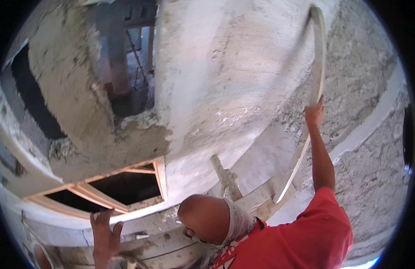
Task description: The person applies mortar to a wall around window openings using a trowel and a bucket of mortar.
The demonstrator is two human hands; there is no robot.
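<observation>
My left hand rises from the lower edge, its fingers apart and nothing visible in them. Its fingertips are nearest the lower edge of a wooden window frame; I cannot tell whether they touch. My right hand is out of view. To the right, a co-worker in a red shirt reaches up with one arm. That person's hand grips a long, pale straightedge against the plastered wall. The co-worker's other hand cannot be made out.
Wooden scaffold planks run along the bottom, below the wall. A short upright timber stands behind the co-worker's head. At upper left, a rough-edged opening shows another room. Rough grey plaster covers the right side.
</observation>
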